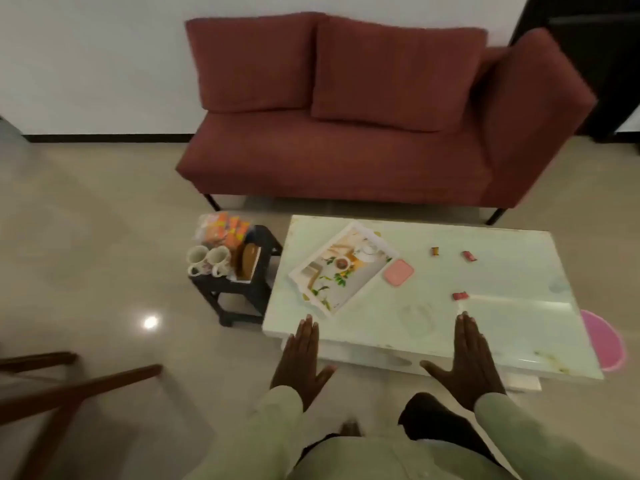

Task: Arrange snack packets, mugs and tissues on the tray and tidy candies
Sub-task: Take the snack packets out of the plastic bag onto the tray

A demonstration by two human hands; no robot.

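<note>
Left hand (303, 358) and right hand (472, 362) are flat, fingers straight, holding nothing, over the desk (502, 271) near edge. Tray (343, 268) lies empty and askew. Mugs (207, 259) and snack packets (225, 232) are on the stool (258, 292). Candies (460, 296) lie scattered. Risk: a hasty reach tips the mugs at the stool's edge, and candies may skid off the glossy top.

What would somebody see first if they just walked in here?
Probably the big red sofa against the far wall. Next comes the white table in front of it, with a picture tray lying on its left part and little candies scattered to the right. The left hand and right hand are held out flat at the table's near edge.
</note>
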